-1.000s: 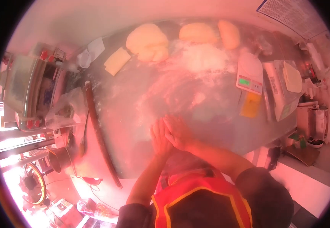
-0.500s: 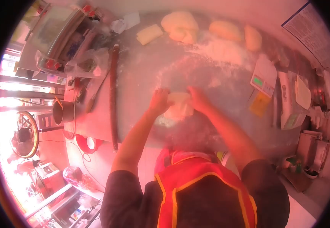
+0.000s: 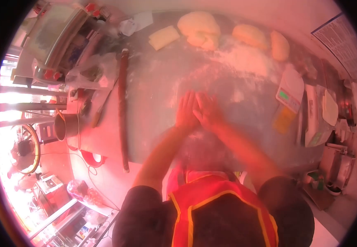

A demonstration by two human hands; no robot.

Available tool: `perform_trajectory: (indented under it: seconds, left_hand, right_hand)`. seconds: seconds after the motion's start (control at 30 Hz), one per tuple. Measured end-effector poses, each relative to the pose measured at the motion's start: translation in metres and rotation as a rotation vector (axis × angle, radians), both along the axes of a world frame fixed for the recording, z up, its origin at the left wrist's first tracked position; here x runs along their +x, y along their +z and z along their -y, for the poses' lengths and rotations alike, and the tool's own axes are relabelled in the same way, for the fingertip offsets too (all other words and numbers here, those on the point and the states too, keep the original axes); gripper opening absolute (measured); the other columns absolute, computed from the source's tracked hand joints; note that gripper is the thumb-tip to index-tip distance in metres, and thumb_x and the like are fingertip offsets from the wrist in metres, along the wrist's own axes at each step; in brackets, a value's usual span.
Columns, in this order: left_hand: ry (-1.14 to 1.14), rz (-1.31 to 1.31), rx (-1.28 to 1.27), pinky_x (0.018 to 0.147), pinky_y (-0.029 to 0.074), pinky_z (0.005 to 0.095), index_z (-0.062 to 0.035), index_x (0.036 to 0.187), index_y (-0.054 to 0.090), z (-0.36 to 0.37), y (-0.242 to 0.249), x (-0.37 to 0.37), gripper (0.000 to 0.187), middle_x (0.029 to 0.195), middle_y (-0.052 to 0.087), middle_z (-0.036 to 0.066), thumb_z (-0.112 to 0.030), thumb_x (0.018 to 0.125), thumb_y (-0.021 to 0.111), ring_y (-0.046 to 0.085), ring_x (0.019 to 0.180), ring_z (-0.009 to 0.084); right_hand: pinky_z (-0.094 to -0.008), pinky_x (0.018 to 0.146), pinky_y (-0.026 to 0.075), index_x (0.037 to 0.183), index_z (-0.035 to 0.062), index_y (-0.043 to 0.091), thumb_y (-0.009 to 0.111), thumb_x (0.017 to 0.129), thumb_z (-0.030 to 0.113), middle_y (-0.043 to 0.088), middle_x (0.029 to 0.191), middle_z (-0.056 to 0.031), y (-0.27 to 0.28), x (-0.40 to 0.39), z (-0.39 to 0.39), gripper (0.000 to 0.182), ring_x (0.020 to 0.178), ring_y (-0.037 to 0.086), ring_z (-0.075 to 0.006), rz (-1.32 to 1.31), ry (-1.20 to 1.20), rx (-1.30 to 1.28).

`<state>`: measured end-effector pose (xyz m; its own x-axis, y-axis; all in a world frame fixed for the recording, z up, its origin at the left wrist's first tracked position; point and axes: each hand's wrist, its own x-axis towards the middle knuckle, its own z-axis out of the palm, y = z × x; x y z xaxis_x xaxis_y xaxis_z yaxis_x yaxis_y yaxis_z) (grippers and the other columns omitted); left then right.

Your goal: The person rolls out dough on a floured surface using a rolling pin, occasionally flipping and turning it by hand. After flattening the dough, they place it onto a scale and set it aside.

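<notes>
My left hand (image 3: 187, 110) lies flat with its fingers stretched away from me over the floured work table (image 3: 149, 88). Beside it, touching at the inner edge, my right hand (image 3: 207, 109) is likewise flat, its fingers angled to the left. The piece of dough seen there earlier is hidden beneath the two hands. Along the far side of the table lie a flat slab of dough (image 3: 164, 38), a large folded lump of dough (image 3: 199, 29) and two smaller dough pieces, one a rounded oblong (image 3: 250, 35), the other an upright oval (image 3: 280, 45).
Loose flour (image 3: 244, 59) is spread in front of the dough lumps. A long brown rod (image 3: 123, 107) runs along the table's left side. To the right stand a scale (image 3: 290, 88) with a lit green display and a yellow card (image 3: 284, 119). A pot (image 3: 66, 126) sits at far left.
Both hands have come together from either side of the dough piece and now lie flat over where it was, covering it. The view has shifted slightly.
</notes>
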<state>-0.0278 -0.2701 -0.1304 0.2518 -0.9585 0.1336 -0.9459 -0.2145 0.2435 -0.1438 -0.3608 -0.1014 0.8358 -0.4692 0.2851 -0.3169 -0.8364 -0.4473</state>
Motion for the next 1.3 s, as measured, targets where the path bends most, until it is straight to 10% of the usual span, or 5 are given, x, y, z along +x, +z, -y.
perform_trajectory:
  seconds: [0.47,0.77,0.83,1.07,1.3]
  left_hand:
    - [-0.009,-0.329,0.267,0.102,0.037,0.0469,-0.0077,0.126,0.053,0.012,0.038,0.058,0.052,0.124,0.054,0.014,-0.021,0.079,0.069,0.048,0.119,0.0334]
    - [-0.086,-0.195,-0.259,0.089,0.047,0.0427,-0.0065,0.107,0.056,-0.07,0.066,0.024,0.035,0.116,0.057,0.011,-0.015,0.078,0.074,0.054,0.107,0.0308]
    - [0.396,-0.35,0.034,0.107,0.037,0.0471,-0.007,0.117,0.054,-0.103,0.058,0.028,0.041,0.128,0.054,0.016,-0.027,0.084,0.069,0.047,0.124,0.0356]
    - [0.982,0.119,0.037,0.089,0.042,0.0505,0.0008,0.114,0.052,-0.251,0.006,0.097,0.043,0.112,0.057,0.021,-0.03,0.087,0.065,0.054,0.105,0.0395]
    - [0.914,-0.196,0.162,0.081,0.045,0.0491,0.0005,0.104,0.055,-0.242,0.092,0.061,0.033,0.099,0.058,0.023,-0.026,0.087,0.064,0.056,0.096,0.0417]
  right_hand:
    - [-0.0451,0.096,0.043,0.126,0.0076,0.058,0.066,0.082,0.017,0.061,0.12,-0.0161,0.023,-0.005,0.058,0.046,0.108,0.057,-0.037,-0.406,-0.01,0.289]
    - [-0.0431,0.095,0.043,0.118,0.002,0.058,0.067,0.079,0.013,0.053,0.128,-0.0179,0.054,-0.05,-0.002,0.041,0.116,0.05,-0.039,-0.181,0.228,0.185]
    - [-0.048,0.104,0.036,0.128,0.0047,0.052,0.064,0.084,0.019,0.047,0.137,-0.0177,0.051,-0.034,-0.01,0.047,0.126,0.044,-0.0371,-0.011,0.154,0.207]
    - [-0.0568,0.115,0.017,0.147,0.0083,0.033,0.056,0.092,0.035,0.031,0.153,-0.0138,-0.003,0.006,-0.037,0.065,0.142,0.029,-0.0292,-0.194,0.12,-0.045]
    - [-0.0524,0.117,0.018,0.147,0.0103,0.034,0.064,0.086,0.023,0.033,0.152,-0.0122,0.014,-0.019,-0.01,0.069,0.142,0.03,-0.0288,0.079,0.16,0.294]
